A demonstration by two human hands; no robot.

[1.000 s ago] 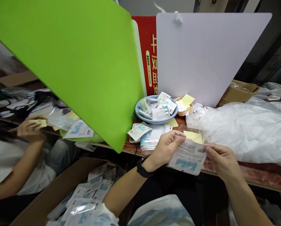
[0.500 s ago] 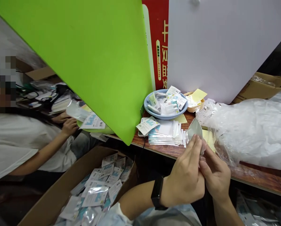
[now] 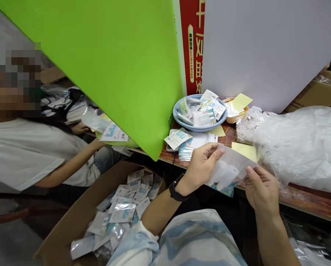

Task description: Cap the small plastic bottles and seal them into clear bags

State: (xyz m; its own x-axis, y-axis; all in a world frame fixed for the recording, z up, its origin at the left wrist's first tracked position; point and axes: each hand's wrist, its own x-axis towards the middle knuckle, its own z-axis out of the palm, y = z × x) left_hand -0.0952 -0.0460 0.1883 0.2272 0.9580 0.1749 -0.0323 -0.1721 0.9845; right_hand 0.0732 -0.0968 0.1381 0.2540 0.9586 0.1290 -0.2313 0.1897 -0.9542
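Observation:
A clear plastic packet with white pieces and a blue-green part inside is stretched between both hands, above the table's front edge. My left hand, with a black band at the wrist, pinches the packet's upper left corner. At its right end my right hand grips it between thumb and fingers. Behind the hands, a stack of flat packets lies on the table, partly covered by my left hand. A yellow paper shows just beyond the packet.
A blue basket of packets and a small tan tray stand at the back. Large plastic bag on the right. Cardboard box of packets at lower left. A green panel stands between me and another person.
The hands have moved apart, and the packet, earlier held edge-on and bulging, is now spread flat between them. The other person's arm has shifted. The camera view has shifted slightly.

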